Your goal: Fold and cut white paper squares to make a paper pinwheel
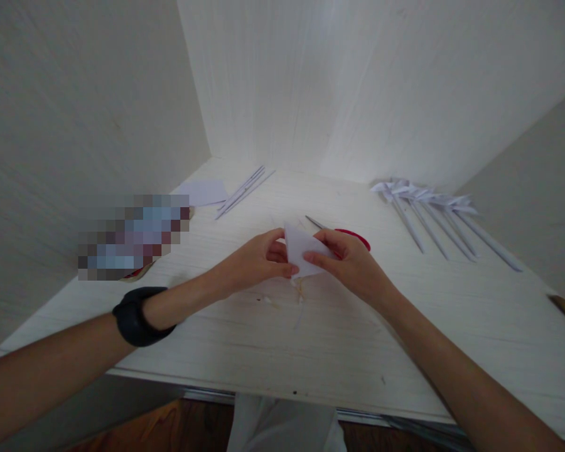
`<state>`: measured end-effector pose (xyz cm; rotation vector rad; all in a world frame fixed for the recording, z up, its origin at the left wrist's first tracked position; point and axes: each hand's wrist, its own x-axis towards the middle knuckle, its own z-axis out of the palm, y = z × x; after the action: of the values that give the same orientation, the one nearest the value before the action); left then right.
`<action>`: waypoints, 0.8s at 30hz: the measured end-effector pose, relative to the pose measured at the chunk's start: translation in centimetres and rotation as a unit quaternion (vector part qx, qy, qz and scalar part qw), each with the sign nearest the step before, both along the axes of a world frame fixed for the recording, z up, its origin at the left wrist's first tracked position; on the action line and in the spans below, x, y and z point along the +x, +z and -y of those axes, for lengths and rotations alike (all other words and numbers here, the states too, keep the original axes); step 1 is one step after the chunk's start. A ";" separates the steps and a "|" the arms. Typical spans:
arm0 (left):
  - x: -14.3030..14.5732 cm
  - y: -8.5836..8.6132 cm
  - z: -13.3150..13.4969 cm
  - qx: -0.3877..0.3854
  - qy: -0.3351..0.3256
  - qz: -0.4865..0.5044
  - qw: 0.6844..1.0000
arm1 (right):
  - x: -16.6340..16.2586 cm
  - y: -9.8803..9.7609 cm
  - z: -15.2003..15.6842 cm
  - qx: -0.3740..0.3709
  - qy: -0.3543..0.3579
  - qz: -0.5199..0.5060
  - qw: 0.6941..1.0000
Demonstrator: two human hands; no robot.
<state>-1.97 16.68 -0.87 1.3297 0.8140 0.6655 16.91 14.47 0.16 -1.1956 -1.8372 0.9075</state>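
Note:
A folded piece of white paper (304, 251), roughly triangular, is held up between my two hands over the middle of the white table. My left hand (266, 254) grips its left edge with thumb and fingers. On the other side, my right hand (343, 254) pinches the paper, its thumb lying across the front face. Red-handled scissors (358, 237) lie just behind my right hand, which partly hides them. Below the paper are small scraps and a thin thread-like bit (300, 298) on the tabletop.
Several white paper pinwheels on sticks (433, 213) lie at the back right. Thin white paper sticks (245, 191) and a flat white sheet (202, 191) rest at the back left, near a blurred-out item (136, 238). White panels (273, 81) enclose the table.

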 end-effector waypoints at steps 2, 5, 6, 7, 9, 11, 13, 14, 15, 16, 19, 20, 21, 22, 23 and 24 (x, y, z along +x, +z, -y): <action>0.0 0.1 0.0 -0.006 0.004 0.004 1.000 | 0.1 0.0 0.0 0.000 -0.001 0.003 1.000; 0.0 0.3 0.0 -0.007 0.009 0.002 1.000 | 0.2 0.0 0.0 0.000 -0.002 0.007 1.000; 0.0 0.4 0.0 -0.004 0.008 0.001 1.000 | 0.2 0.1 0.0 0.000 -0.002 0.010 1.000; 0.0 0.4 0.0 -0.001 0.008 0.000 1.000 | 0.2 0.1 -0.1 0.001 -0.003 0.015 1.000; 0.0 0.3 0.0 0.007 0.005 -0.001 1.000 | 0.1 0.1 -0.1 0.005 -0.008 0.024 1.000; -0.1 0.2 -0.1 0.013 0.002 -0.002 1.000 | 0.1 0.2 -0.1 0.007 -0.016 0.028 0.999; -0.2 0.1 -0.1 0.019 -0.004 -0.008 1.000 | 0.1 0.2 -0.2 0.007 -0.018 0.029 0.999; -0.3 0.0 -0.1 0.023 -0.007 -0.016 1.000 | 0.1 0.2 -0.2 0.005 -0.018 0.030 0.999; -0.4 0.0 -0.2 0.028 -0.010 -0.025 0.999 | 0.1 0.1 -0.2 0.004 -0.018 0.030 0.999; -0.4 0.0 -0.2 0.035 -0.013 -0.034 0.999 | 0.2 0.1 -0.2 0.003 -0.017 0.031 0.999; -0.5 -0.1 -0.3 0.051 -0.015 -0.054 0.997 | 0.3 -0.1 -0.3 -0.003 -0.015 0.034 0.999; -0.5 -0.1 -0.3 0.052 -0.013 -0.057 0.997 | 0.3 -0.1 -0.3 -0.006 -0.014 0.035 0.999; -0.5 0.0 -0.3 0.050 -0.012 -0.059 0.997 | 0.4 -0.2 -0.4 -0.008 -0.014 0.035 0.999; -0.5 0.0 -0.2 0.046 -0.011 -0.060 0.997 | 0.4 -0.2 -0.4 -0.011 -0.014 0.036 0.999; -0.5 0.0 -0.2 0.041 -0.010 -0.060 0.997 | 0.4 -0.3 -0.4 -0.013 -0.014 0.036 0.999; -0.6 0.1 -0.1 0.038 -0.012 -0.057 0.998 | 0.4 -0.3 -0.4 -0.015 -0.014 0.036 0.999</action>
<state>-2.52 16.82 -0.76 1.4544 0.8714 0.6106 17.31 14.91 -0.13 -1.2833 -1.8644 0.8900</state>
